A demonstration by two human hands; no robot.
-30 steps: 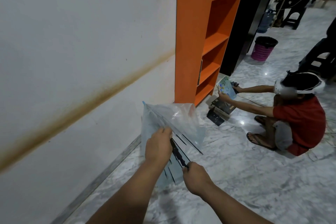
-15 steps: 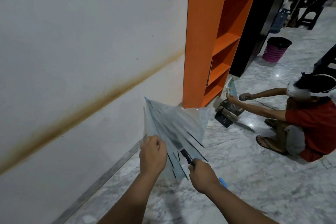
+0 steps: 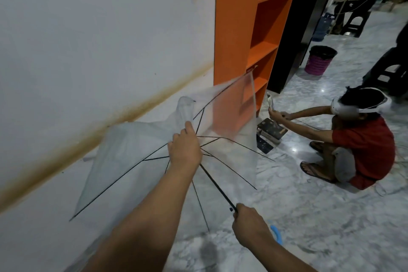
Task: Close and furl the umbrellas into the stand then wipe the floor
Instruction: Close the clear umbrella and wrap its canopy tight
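One umbrella [image 3: 141, 152], one orange shelf [image 3: 234, 28], one bin [image 3: 320, 60], two hands.

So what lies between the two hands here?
In the head view, the clear plastic umbrella's thin black shaft spans from left hand to right hand.

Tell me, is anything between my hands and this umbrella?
No. The left hand is already at the hub of the clear umbrella, the right hand grips its shaft above the blue handle. No stand is in view.

orange shelf [image 3: 234, 28] | purple bin [image 3: 319, 62] | crouching person [image 3: 362, 139] | books [image 3: 272, 131]
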